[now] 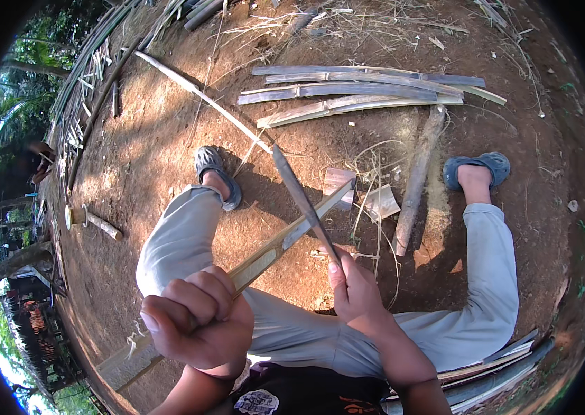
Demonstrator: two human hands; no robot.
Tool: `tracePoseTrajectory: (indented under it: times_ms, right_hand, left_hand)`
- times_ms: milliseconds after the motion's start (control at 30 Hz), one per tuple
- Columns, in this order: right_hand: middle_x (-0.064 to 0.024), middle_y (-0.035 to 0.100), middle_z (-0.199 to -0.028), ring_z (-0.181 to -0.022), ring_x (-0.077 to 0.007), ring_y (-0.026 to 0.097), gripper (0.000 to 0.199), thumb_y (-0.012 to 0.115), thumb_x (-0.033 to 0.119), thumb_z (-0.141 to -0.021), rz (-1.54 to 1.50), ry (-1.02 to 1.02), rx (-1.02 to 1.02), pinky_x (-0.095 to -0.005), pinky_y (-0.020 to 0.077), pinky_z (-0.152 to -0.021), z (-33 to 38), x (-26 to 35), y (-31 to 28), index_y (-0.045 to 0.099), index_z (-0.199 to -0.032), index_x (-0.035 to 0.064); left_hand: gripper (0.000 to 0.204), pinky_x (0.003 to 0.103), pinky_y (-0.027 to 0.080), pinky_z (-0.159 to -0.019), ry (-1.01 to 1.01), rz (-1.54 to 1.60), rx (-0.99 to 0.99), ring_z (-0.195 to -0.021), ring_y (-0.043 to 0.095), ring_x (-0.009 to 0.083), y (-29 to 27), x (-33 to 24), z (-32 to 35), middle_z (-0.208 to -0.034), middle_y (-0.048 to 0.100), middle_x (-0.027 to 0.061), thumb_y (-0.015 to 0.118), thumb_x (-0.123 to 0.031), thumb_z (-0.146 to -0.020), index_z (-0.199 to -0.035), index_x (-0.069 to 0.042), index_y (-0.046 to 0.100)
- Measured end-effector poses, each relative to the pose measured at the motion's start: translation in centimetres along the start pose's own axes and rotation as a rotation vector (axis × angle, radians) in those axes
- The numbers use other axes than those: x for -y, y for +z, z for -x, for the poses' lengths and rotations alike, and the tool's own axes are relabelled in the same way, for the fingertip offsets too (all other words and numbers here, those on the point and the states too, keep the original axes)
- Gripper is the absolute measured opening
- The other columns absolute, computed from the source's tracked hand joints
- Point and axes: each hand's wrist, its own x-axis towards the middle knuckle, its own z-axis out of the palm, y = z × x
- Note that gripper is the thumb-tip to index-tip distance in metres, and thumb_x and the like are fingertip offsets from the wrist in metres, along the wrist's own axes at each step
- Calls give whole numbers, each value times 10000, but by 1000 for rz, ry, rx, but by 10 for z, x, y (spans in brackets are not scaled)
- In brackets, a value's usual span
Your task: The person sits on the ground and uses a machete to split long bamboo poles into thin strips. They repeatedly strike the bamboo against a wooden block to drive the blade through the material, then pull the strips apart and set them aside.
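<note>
My left hand (199, 315) is wrapped round a split bamboo strip (261, 259), which slants from the lower left up to the right, its pale inner face partly showing. In my right hand (358, 287) is a machete (294, 187) with a dark, worn blade pointing up and to the left. The blade crosses the strip beyond my left hand; whether the two touch, I cannot tell. Most of the machete's handle is hidden by my fingers.
Several split bamboo lengths (348, 88) lie ahead, near a log (420, 180). A long thin pole (202, 97) lies at the upper left, and a wooden mallet (95, 221) is on the left. More strips (493, 373) lie at my right. My sandalled feet are apart.
</note>
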Motion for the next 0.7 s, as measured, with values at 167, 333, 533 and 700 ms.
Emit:
tracePoseTrajectory:
  times_ms: [167,333,533,700]
  right_hand:
    - [-157,607,-720,-632,-299,646,298,535,111,-963,90,-348,33,-372,524,-572,20,48,3,522,-1239,0]
    - [-184,644,-739,-641,-353,664,210,564,107,-939,156,-11,225,-422,534,-569,10,30,4,519,-1112,-4]
    - [-172,633,-773,-609,-349,650,207,565,129,-930,181,-199,200,-446,523,-532,18,49,-4,510,-1085,4]
    - [-166,634,-804,-619,-341,656,217,563,135,-912,224,-23,324,-438,529,-538,13,47,-5,505,-1081,12]
  left_hand:
    - [408,294,229,-407,-19,42,25,-391,212,118,1,1,11,-532,267,-6,281,-328,-1061,-697,-144,297]
    - [410,293,231,-386,62,-63,8,-375,201,121,-7,1,17,-521,273,-4,262,-346,-1066,-714,-140,309]
    - [411,295,210,-372,84,14,-16,-368,193,112,-11,3,22,-514,275,-5,280,-324,-1063,-697,-136,298]
    - [413,297,198,-361,96,-53,-67,-364,198,109,-17,2,24,-514,274,-7,278,-307,-1060,-686,-133,285]
